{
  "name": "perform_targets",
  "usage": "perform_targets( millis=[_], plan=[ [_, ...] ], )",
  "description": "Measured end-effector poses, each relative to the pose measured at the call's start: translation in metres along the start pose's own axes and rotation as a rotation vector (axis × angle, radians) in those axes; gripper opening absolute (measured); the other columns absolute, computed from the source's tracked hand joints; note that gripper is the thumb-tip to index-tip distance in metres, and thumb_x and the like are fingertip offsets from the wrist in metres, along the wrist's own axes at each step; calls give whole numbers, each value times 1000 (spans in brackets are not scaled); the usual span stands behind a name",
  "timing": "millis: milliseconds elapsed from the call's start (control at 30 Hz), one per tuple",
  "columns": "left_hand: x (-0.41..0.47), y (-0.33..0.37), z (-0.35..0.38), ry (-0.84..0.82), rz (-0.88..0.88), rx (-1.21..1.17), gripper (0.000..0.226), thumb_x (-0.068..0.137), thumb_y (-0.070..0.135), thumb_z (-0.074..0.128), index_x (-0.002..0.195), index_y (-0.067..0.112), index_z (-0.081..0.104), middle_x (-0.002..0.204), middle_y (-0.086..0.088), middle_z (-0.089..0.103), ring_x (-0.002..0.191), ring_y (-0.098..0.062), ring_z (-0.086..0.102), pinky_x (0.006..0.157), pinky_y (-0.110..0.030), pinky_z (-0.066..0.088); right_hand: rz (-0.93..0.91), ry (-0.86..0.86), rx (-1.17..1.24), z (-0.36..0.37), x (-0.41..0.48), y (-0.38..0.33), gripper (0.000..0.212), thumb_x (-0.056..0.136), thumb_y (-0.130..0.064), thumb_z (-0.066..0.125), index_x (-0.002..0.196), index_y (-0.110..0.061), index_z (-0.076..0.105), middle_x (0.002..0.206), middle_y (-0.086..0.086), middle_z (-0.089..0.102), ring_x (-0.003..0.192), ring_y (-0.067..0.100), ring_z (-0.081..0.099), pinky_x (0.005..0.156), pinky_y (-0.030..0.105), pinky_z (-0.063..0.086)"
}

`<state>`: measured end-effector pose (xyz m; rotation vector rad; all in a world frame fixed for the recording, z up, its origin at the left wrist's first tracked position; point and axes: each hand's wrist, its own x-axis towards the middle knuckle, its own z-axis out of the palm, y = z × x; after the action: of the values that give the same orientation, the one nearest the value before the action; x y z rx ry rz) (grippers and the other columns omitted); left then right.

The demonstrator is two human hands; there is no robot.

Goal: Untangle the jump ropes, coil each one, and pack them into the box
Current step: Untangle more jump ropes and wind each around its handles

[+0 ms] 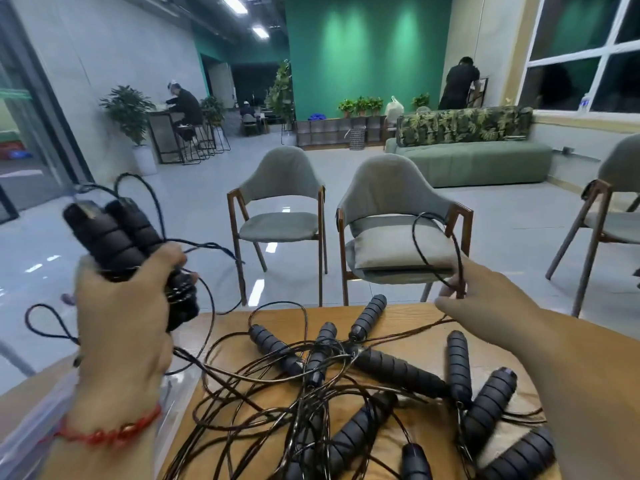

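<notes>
1. The tangled jump ropes lie heaped on the tabletop, below and between both hands.
2. The left hand, raised at the left, grips two black handles.
3. The right hand pinches a cord loop above the tabletop's far edge.
4. A clear box sits under the left wrist.

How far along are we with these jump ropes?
Early on. Done: nothing visibly packed; the clear box is mostly hidden. In hand: left hand grips two handles, right hand pinches a cord loop. Left: the tangled pile on the table.
</notes>
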<state>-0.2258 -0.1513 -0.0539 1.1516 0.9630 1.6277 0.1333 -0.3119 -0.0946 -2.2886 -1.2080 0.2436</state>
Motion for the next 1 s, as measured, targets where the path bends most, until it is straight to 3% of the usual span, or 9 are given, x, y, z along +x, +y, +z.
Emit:
perform_targets(
  millis=[100, 300, 467, 533, 600, 700, 867, 933, 1000],
  plan=[
    [-24, 4, 15, -148, 53, 66, 40, 88, 31, 84, 123, 29, 65, 113, -12, 75, 93, -31, 79, 74, -51, 62, -25, 26, 68, 1, -7, -20, 98, 84, -69, 78, 161, -39, 26, 130, -23, 59, 118, 15, 64, 99, 41, 51],
    [-38, -1, 26, -283, 86, 129, 31, 90, 33, 83, 115, 37, 64, 108, -7, 75, 93, -29, 79, 73, -56, 65, -23, 133, -197, 4, -19, -34, 110, 54, -117, 32, 120, -33, 58, 113, -8, 65, 103, 21, 65, 85, 46, 59],
    [-42, -10, 36, -284, 114, 206, 31, 89, 34, 85, 107, 41, 61, 99, 3, 72, 92, -28, 78, 72, -52, 65, 131, 34, -371, -10, -35, -43, 100, 76, -101, 0, 86, -26, 65, 78, 2, 64, 76, 23, 62, 74, 40, 53],
    [-45, -11, 39, -302, 104, 197, 30, 90, 28, 84, 108, 37, 62, 92, 7, 73, 86, -24, 79, 69, -45, 64, 55, -126, -301, -20, -38, -44, 76, 97, -84, 13, 85, -40, 74, 68, 5, 69, 70, 23, 67, 78, 41, 56],
    [-48, -11, 41, -337, 77, 188, 29, 91, 24, 83, 109, 33, 63, 91, 7, 74, 82, -22, 79, 68, -43, 64, -52, -206, 52, -27, -40, -50, 64, 104, -74, 34, 74, -37, 78, 65, 7, 73, 61, 19, 68, 76, 41, 55],
    [-53, -12, 43, -433, 22, 188, 30, 89, 26, 83, 112, 33, 65, 99, -5, 75, 86, -27, 79, 71, -51, 65, -299, -88, 416, -19, -41, -64, 45, 94, -70, 51, 96, -33, 76, 88, -8, 77, 74, 5, 70, 79, 40, 57],
    [-70, -6, 48, -610, -12, 200, 35, 81, 36, 88, 111, 36, 71, 104, -6, 77, 93, -30, 79, 85, -61, 63, -509, -47, 284, 24, -50, -84, 51, 104, -55, 54, 154, -50, 42, 149, -32, 50, 137, -12, 44, 113, 26, 40],
    [-75, -3, 50, -678, -20, 176, 33, 80, 35, 83, 112, 33, 73, 105, -9, 78, 95, -32, 79, 89, -60, 62, -540, -95, 253, 37, -52, -88, 48, 107, -54, 50, 153, -53, 39, 144, -34, 53, 126, -16, 48, 100, 16, 40],
    [-77, -2, 50, -713, -22, 175, 31, 82, 34, 83, 112, 33, 74, 106, -10, 79, 96, -32, 79, 91, -60, 61, -551, -97, 339, 43, -51, -89, 24, 109, -49, 51, 132, -48, 58, 111, -24, 69, 98, -4, 64, 77, 21, 48]
  ],
)
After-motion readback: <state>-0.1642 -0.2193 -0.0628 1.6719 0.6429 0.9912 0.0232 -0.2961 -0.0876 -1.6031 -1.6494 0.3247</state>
